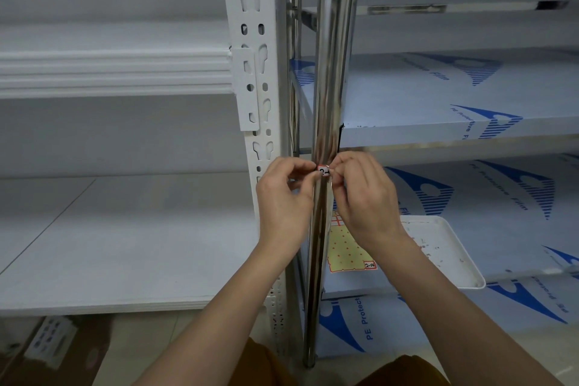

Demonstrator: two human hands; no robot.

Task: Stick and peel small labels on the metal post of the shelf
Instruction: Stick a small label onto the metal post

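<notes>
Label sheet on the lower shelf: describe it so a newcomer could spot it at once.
Find the shiny metal post in the middle. Just right of it, below the right hand, a yellowish label sheet lies beside a white tray. It alone has red dots and a red border.

Red-edged label (324, 171) on shiny post (332, 78)

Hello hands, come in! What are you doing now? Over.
Left hand and right hand both pinching small label onto shiny post. Label sheet waiting below. Nothing blocking.
</notes>
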